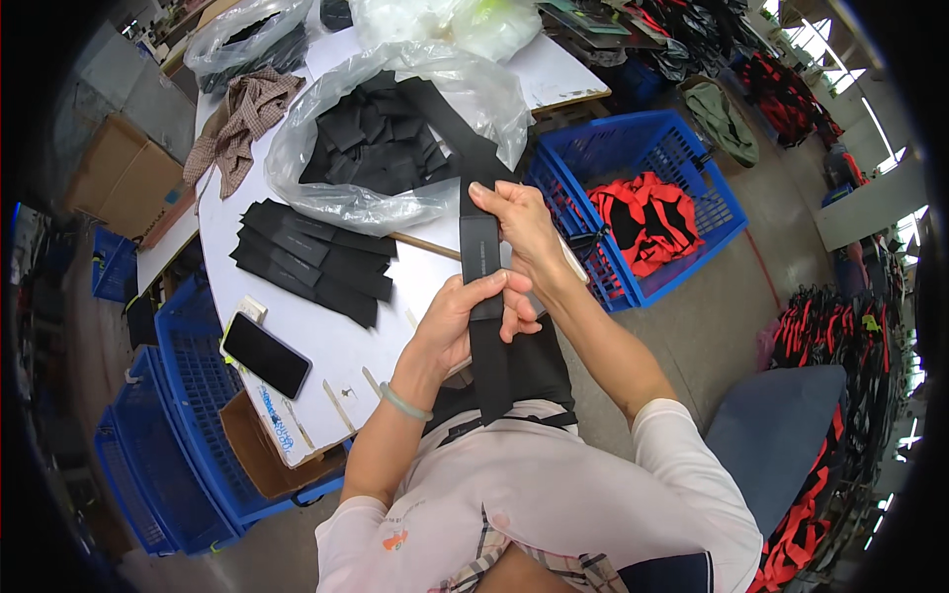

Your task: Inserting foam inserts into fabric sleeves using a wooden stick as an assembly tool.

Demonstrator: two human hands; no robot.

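Observation:
A long black fabric strip (481, 237) stretches between my two hands in front of my body, with faint lettering on its face. My left hand (463, 314) pinches it lower down, thumb on top. Higher up, my right hand (522, 222) grips it with the thumb pressed on the front. Its lower end hangs toward my waist; the upper end runs toward a clear plastic bag (287, 163) on the table. Inside that bag lies a heap of black fabric pieces (371, 138). More black strips (311, 259) lie fanned out on the white table (371, 361), left of my hands.
A black phone (267, 354) lies near the table's left edge, and a checked cloth (242, 124) farther back. To the right stands a blue crate (682, 282) holding red and black pieces (647, 222). Blue crates (188, 346) are at the left; a grey-blue padded surface (776, 445) is at the lower right.

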